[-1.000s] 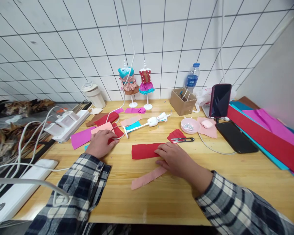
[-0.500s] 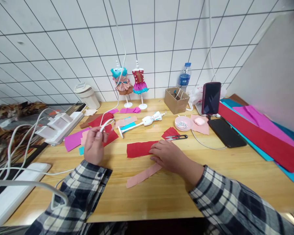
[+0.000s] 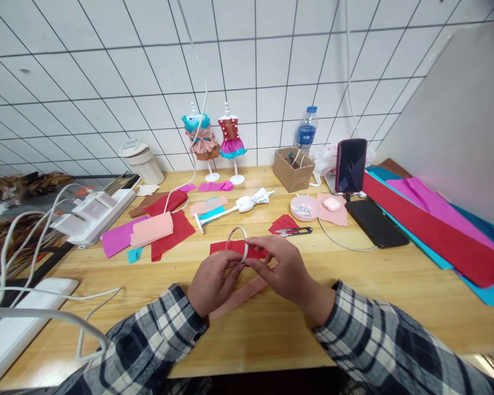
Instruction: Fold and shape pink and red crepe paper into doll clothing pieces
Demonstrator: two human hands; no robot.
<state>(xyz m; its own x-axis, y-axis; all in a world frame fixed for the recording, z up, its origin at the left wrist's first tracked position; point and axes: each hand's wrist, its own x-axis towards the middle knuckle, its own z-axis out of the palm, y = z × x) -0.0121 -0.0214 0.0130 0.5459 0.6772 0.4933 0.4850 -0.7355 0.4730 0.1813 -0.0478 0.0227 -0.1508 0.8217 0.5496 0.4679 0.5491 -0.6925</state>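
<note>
Both hands meet over the middle of the table, pinching a thin white ring, seemingly a narrow roll of tape (image 3: 246, 250). My left hand (image 3: 216, 280) grips its lower edge with closed fingers. On its right side, the thumb and fingertips of my right hand (image 3: 286, 269) close on it. Behind the ring lies a red cloth strip (image 3: 218, 247), partly covered by the hands. A pale pink strip (image 3: 239, 298) runs slantwise beneath them. Thread snips (image 3: 294, 231) rest on a small red scrap (image 3: 280, 223) farther right.
A white mini mannequin (image 3: 245, 204) lies on its side; two dressed mannequins (image 3: 231, 137) stand by the wall. Pink bowl (image 3: 304, 208), cardboard box (image 3: 293, 169) and phone (image 3: 376, 222) are right. Coloured cloth (image 3: 440, 230) lines the right edge; cables and a power strip (image 3: 99, 216) lie left.
My left hand has brought the white ring from the cloth pile on the left to the middle. My right hand has lifted off the red strip and taken hold of the ring.
</note>
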